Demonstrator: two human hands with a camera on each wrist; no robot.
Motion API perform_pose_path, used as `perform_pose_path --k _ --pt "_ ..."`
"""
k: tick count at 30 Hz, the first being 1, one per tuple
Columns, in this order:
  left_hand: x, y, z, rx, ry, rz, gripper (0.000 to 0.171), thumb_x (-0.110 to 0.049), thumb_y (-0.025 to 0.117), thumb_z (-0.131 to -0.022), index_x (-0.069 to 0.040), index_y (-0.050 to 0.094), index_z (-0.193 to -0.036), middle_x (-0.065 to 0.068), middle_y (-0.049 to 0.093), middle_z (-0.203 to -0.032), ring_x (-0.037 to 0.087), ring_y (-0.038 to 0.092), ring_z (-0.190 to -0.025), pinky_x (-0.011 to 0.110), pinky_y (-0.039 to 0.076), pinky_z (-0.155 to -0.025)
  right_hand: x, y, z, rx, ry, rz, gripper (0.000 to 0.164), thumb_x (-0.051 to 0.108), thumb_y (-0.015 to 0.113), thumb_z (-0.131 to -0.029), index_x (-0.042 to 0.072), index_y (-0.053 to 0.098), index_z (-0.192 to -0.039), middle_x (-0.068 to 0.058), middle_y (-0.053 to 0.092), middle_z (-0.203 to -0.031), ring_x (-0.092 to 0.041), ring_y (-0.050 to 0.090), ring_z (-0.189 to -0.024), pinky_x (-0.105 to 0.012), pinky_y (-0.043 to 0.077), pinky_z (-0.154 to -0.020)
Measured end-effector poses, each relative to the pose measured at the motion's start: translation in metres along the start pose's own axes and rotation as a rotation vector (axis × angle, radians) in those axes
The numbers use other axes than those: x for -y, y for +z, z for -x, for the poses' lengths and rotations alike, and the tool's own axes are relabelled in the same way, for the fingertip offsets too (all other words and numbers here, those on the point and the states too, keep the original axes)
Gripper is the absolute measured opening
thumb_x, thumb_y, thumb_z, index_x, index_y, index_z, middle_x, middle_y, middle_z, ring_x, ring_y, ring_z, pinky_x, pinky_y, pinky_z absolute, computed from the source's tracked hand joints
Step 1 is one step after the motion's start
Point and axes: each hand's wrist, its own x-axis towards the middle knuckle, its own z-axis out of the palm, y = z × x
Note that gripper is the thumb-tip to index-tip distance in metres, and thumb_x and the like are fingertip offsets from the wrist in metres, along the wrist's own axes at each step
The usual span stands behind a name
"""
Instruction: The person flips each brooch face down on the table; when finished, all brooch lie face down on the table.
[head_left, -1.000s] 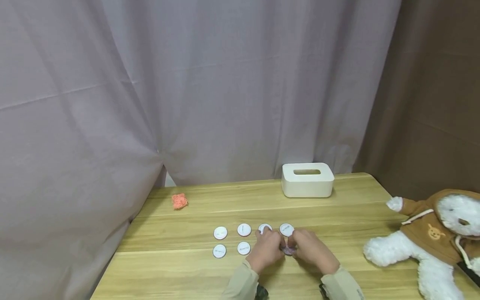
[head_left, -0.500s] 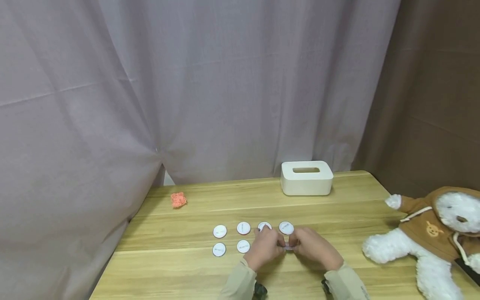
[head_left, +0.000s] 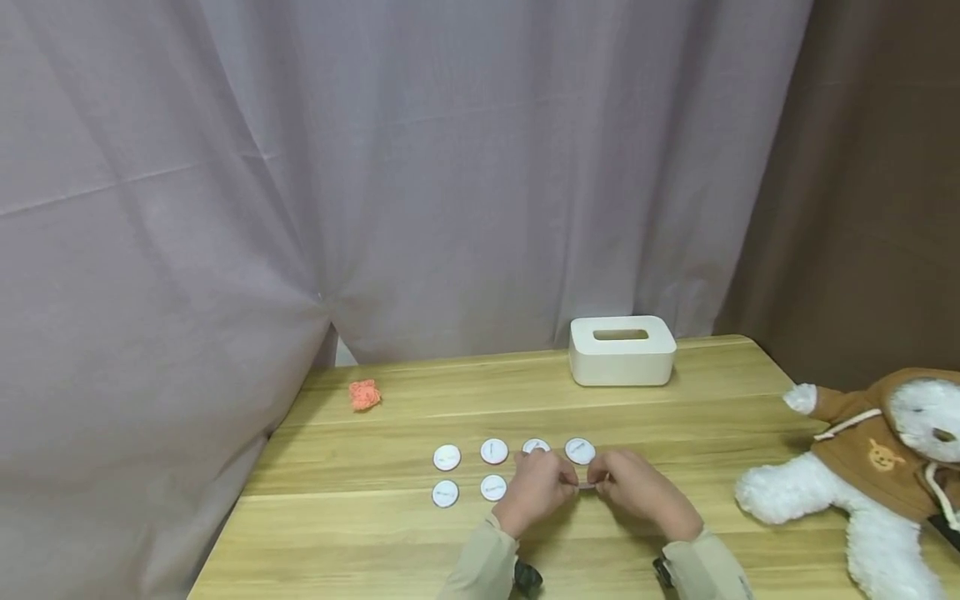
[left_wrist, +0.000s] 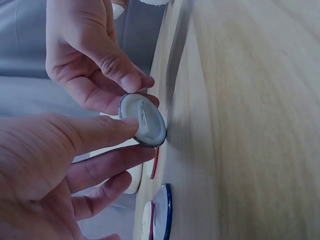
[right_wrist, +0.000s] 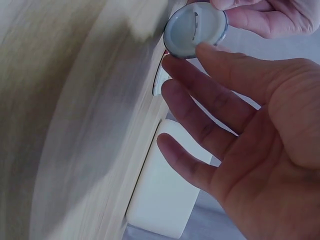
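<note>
A round pin-back button badge stands tilted on edge, its pale back with a metal pin showing in both wrist views. My left hand pinches one side of it between thumb and finger. On the opposite side my right hand pinches the badge too, other fingers spread loosely in the right wrist view. The badge's lower edge is close over the wooden table. Just beyond the hands lie two white badges, one clear of the fingers and one partly covered by my left hand.
More white badges with writing lie left of my hands, among them a far one and a near one. A white tissue box stands at the back, an orange crumpled piece at back left. A plush bear sits at right.
The badge between my hands has tipped up from nearly flat to on edge. Both hands keep hold of it and stay nearly in place; the head view has shifted slightly.
</note>
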Motion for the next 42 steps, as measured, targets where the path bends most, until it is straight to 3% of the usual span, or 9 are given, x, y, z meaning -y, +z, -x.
perform_pose_path --k 3,6,13,20,25,35,42 --pt "-0.002 0.0 -0.002 -0.014 0.01 -0.008 0.014 -0.008 0.08 -0.076 -0.022 0.079 -0.072 -0.016 0.072 -0.073 0.0 0.055 -0.072 0.058 0.043 -0.088 0.0 -0.002 0.001 -0.004 0.033 0.004 0.02 -0.005 0.07 -0.079 0.015 0.071 -0.079 0.008 0.066 -0.08 -0.009 0.059 -0.074 -0.035 0.052 -0.07" --pt "-0.004 0.001 -0.004 -0.033 0.013 -0.04 0.012 -0.011 0.081 -0.077 -0.023 0.078 -0.073 -0.017 0.072 -0.075 0.002 0.055 -0.074 0.049 0.044 -0.085 0.0 -0.003 0.001 -0.017 0.06 -0.005 0.022 -0.007 0.07 -0.08 0.014 0.069 -0.077 0.008 0.064 -0.077 -0.007 0.055 -0.071 -0.031 0.051 -0.067" --pt "-0.009 0.003 -0.006 -0.096 -0.006 -0.076 0.015 -0.011 0.083 -0.071 -0.024 0.076 -0.068 -0.018 0.069 -0.068 0.003 0.056 -0.069 0.039 0.042 -0.078 0.0 0.002 -0.001 -0.068 0.082 -0.006 0.028 -0.013 0.068 -0.074 0.015 0.063 -0.071 0.01 0.057 -0.068 -0.006 0.049 -0.065 -0.027 0.045 -0.062" --pt "-0.008 0.009 -0.008 -0.124 -0.02 -0.078 0.017 -0.007 0.08 -0.068 -0.023 0.074 -0.069 -0.017 0.069 -0.069 0.005 0.057 -0.066 0.04 0.043 -0.073 -0.005 0.009 -0.003 -0.112 0.085 0.01 0.028 -0.012 0.073 -0.073 0.012 0.062 -0.083 0.01 0.056 -0.067 -0.003 0.048 -0.063 -0.025 0.045 -0.059" --pt "-0.007 0.013 -0.009 -0.108 -0.049 -0.092 0.017 -0.007 0.081 -0.068 -0.021 0.073 -0.07 -0.017 0.07 -0.075 0.007 0.059 -0.07 0.043 0.043 -0.075 -0.007 0.011 -0.004 -0.113 0.096 0.003 0.031 -0.012 0.073 -0.071 0.011 0.061 -0.088 0.011 0.052 -0.066 -0.004 0.045 -0.06 -0.024 0.042 -0.056" --pt "-0.009 0.015 -0.011 -0.039 -0.12 -0.068 0.028 -0.012 0.088 -0.066 -0.018 0.074 -0.089 -0.017 0.061 -0.057 0.008 0.061 -0.073 0.058 0.041 -0.088 -0.004 0.012 -0.005 -0.107 0.133 -0.005 0.033 -0.013 0.073 -0.065 0.011 0.063 -0.084 0.01 0.053 -0.067 -0.006 0.047 -0.062 -0.026 0.043 -0.058" --pt "-0.012 0.017 -0.007 -0.03 -0.114 -0.146 0.02 -0.019 0.089 -0.065 -0.021 0.074 -0.079 -0.01 0.068 -0.079 0.015 0.057 -0.077 0.054 0.042 -0.083 -0.001 0.014 -0.003 -0.09 0.142 -0.028 0.033 -0.009 0.081 -0.061 0.009 0.065 -0.084 0.006 0.056 -0.071 -0.008 0.048 -0.065 -0.027 0.044 -0.061"
